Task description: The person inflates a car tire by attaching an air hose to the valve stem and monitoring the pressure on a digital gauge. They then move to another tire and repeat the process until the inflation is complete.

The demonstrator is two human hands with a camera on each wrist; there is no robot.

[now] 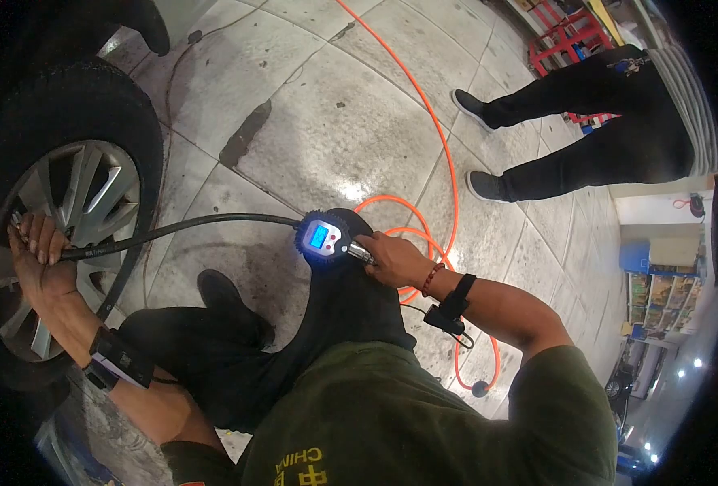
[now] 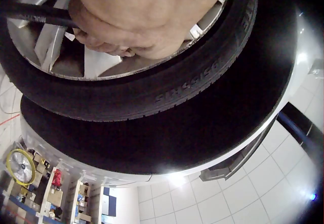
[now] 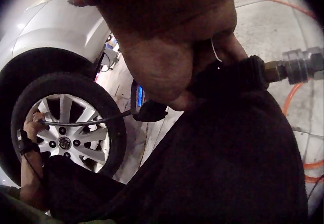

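Note:
My left hand (image 1: pixel 45 263) holds the end of a black rubber hose (image 1: pixel 189 220) against the silver alloy wheel (image 1: pixel 84 182), fingers curled round it. In the left wrist view the hand (image 2: pixel 136 16) hides the hose tip and the spot it meets. My right hand (image 1: pixel 395 261) grips the handle of a digital tire inflator (image 1: pixel 320 236) resting over my knee. Its blue display is lit. In the right wrist view a brass and steel coupling (image 3: pixel 296 68) sticks out of the handle beyond the hand (image 3: pixel 167 42).
The tire (image 1: pixel 124 93) stands at the left under a white car body (image 3: pixel 66 27). An orange air hose (image 1: pixel 432 105) loops over the tiled floor (image 1: pixel 327 121) beside my leg. Another person's legs (image 1: pixel 569 162) stand at the upper right, near a red rack (image 1: pixel 569 40).

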